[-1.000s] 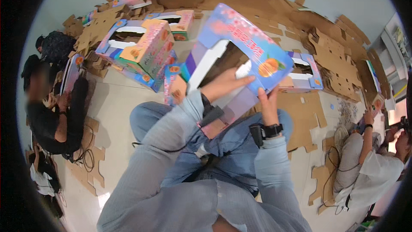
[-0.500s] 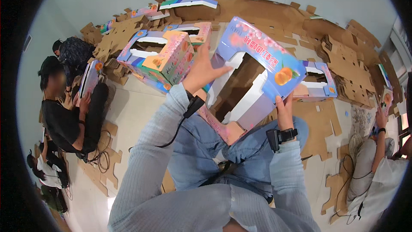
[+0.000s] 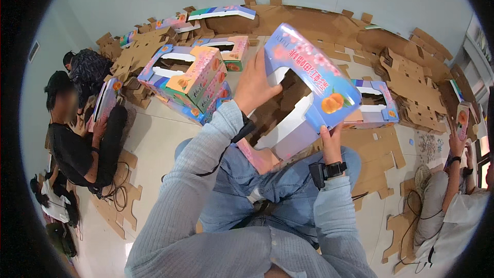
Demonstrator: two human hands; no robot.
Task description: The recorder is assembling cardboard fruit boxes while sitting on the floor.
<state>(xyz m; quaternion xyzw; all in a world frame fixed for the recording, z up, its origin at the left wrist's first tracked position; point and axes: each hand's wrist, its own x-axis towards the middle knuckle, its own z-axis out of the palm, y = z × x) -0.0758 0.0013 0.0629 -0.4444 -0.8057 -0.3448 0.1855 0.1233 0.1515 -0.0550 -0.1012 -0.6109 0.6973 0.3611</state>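
A printed cardboard fruit box [image 3: 314, 80] is tilted above my lap, blue and pink with peaches on it. Its opening faces up, edged with white flaps, and bare brown board shows inside. My left hand [image 3: 256, 86] grips the left side of the box, the thumb bent over the opening's edge and the fingers on the outside, partly hidden. At the lower right corner, my right hand [image 3: 331, 143] holds the box with its thumb on the printed face; its other fingers are mostly out of sight behind.
Stacked printed boxes [image 3: 193, 74] stand ahead on the left, with another box [image 3: 373, 100] to the right. Flat brown cardboard sheets [image 3: 406, 77] lie in piles along the wall. A person in black [image 3: 72, 144] sits at left, another person [image 3: 453, 211] at right, both handling boxes.
My left hand has closed from a spread pose onto the box's left side, covering the white flap there. The box has shifted slightly, and the whole view has moved a little.
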